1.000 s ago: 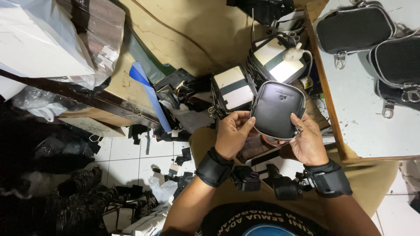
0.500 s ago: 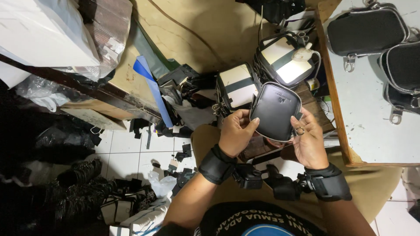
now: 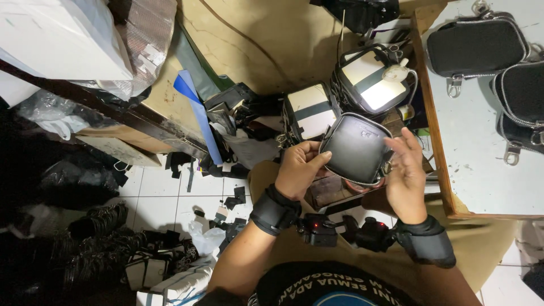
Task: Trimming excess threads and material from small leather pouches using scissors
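black zipped pouch (image 3: pixel 356 148) gripped by left hand (image 3: pixel 298 169), right hand (image 3: pixel 405 170) open against its edge, contents unseen

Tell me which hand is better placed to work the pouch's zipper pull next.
Right, probably. The right hand lies along the black pouch edge where the metal pull hangs, fingers loose. The left hand grips the opposite edge, steadying it.
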